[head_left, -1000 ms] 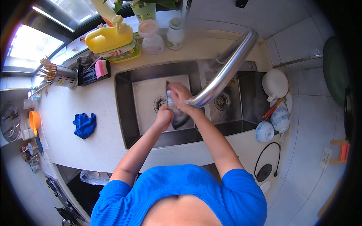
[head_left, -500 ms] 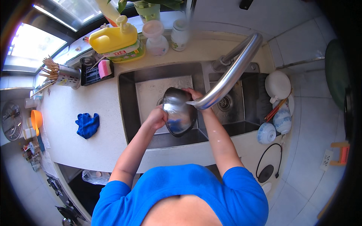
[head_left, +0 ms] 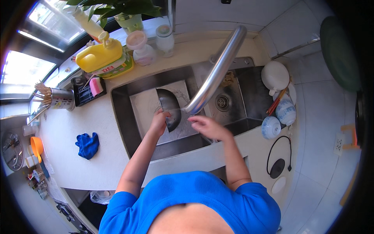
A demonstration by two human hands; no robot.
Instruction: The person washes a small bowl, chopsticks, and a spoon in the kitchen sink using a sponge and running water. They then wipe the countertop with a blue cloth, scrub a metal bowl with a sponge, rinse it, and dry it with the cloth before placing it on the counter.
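Observation:
A shiny metal bowl (head_left: pixel 170 106) is tipped up on its side above the left basin of the steel sink (head_left: pixel 119 111). My left hand (head_left: pixel 158 123) is closed on the bowl's near rim. To the right of the bowl, my right hand (head_left: pixel 210 127) is off it, with fingers partly bent and apart, holding nothing that I can see. The fingers are just below the mouth of the big silver faucet (head_left: pixel 216 74), which arches over the divider between the basins. Thin streaks of water show by the spout.
A crumpled blue cloth (head_left: pixel 87 145) lies on the left counter. Behind it are a chopstick holder (head_left: pixel 62 98), a pink sponge (head_left: pixel 95 86) on a black rack and a yellow jug (head_left: pixel 105 58). Patterned bowls (head_left: pixel 285 111) and a white pot (head_left: pixel 275 77) stand at right.
My right hand has let go of the bowl and moved right and toward me. The bowl has turned more edge-on in my left hand. The whole view has shifted and tilted.

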